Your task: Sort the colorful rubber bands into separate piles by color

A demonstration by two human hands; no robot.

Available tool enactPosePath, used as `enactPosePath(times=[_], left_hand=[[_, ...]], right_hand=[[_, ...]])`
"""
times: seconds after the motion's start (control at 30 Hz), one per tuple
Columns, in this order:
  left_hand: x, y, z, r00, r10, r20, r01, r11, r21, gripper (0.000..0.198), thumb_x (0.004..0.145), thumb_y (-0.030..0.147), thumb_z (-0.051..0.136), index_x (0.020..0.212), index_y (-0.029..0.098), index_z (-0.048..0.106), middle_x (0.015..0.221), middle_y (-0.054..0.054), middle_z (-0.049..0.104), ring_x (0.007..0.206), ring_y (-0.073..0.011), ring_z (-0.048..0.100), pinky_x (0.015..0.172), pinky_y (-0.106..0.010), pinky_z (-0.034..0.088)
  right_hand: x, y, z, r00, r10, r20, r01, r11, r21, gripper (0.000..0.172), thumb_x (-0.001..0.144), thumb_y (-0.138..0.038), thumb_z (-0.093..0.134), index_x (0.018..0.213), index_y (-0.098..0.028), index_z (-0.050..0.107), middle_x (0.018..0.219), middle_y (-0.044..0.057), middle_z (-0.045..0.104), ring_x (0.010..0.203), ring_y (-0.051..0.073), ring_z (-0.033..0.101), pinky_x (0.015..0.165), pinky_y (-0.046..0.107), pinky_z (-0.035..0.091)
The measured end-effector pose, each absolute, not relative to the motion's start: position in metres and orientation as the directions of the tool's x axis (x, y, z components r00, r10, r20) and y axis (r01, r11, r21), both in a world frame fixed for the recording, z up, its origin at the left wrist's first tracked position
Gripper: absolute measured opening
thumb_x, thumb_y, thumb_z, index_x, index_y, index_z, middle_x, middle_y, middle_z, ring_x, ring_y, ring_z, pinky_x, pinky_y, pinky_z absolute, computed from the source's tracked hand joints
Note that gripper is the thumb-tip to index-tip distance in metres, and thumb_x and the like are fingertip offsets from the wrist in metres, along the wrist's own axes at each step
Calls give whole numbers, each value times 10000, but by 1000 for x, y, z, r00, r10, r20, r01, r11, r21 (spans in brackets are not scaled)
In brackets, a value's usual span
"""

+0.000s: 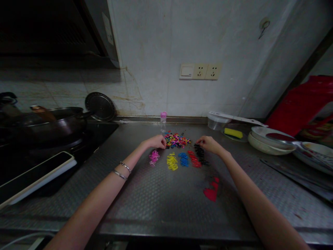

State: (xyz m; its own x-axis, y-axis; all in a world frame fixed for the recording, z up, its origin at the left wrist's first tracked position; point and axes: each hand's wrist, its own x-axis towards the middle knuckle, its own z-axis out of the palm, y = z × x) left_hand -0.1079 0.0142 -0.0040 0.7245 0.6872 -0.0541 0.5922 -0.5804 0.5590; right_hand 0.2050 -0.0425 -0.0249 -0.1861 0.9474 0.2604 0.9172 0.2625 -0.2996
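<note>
A mixed pile of small coloured bands (178,140) lies on the metal counter. My left hand (157,141) is at the pile's left edge, fingers pinched together; what they hold, if anything, is too small to make out. At the top of a row of black bands (199,154) my right hand (207,143) has its fingertips closed, touching or just above the row. Nearer to me, sorted by colour, lie pink bands (154,158), yellow bands (172,161), blue bands (184,159) and red bands (194,158). Behind the pile stands a small clear bottle with a pink cap (163,121).
On the left are a pan (59,121) on the stove and a white-edged device (39,177). A red heart-shaped piece (211,193) lies by my right forearm. To the right are a plastic ladle (218,119), a yellow sponge (233,133) and stacked bowls (270,147).
</note>
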Motion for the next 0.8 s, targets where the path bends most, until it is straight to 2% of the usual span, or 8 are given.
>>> enactPosePath(times=[0.2, 0.3, 0.6, 0.8], left_hand=[[-98, 5, 5, 747, 664, -29, 536, -575, 619, 164, 630, 184, 553, 705, 106, 676, 551, 9, 578, 479, -64, 436, 492, -168, 333], [-76, 1, 8, 774, 632, 42, 472, -620, 627, 169, 648, 179, 542, 717, 97, 674, 560, 4, 577, 497, -66, 445, 505, -168, 342], [16, -14, 0, 745, 643, 178, 528, -732, 431, 219, 682, 149, 521, 818, 140, 693, 775, -43, 673, 657, -117, 560, 630, -205, 412], [33, -20, -10, 714, 657, 243, 558, -743, 370, 285, 703, 191, 519, 935, 166, 682, 867, -64, 680, 752, -161, 591, 678, -239, 431]], right_hand=[[207, -43, -21, -140, 938, 317, 936, 230, -265, 285, 720, -144, 452, 859, -181, 698, 849, 55, 681, 723, 143, 593, 670, 208, 428], [208, -44, -19, -111, 929, 354, 938, 215, -270, 286, 734, -159, 444, 880, -188, 689, 903, 58, 672, 762, 147, 591, 705, 220, 427], [210, -48, -19, -36, 924, 380, 947, 154, -284, 282, 732, -171, 455, 892, -203, 686, 916, 55, 664, 771, 144, 588, 706, 222, 428], [211, -48, -19, -32, 926, 377, 953, 142, -268, 277, 737, -179, 454, 889, -199, 684, 935, 62, 666, 810, 154, 592, 720, 223, 423]])
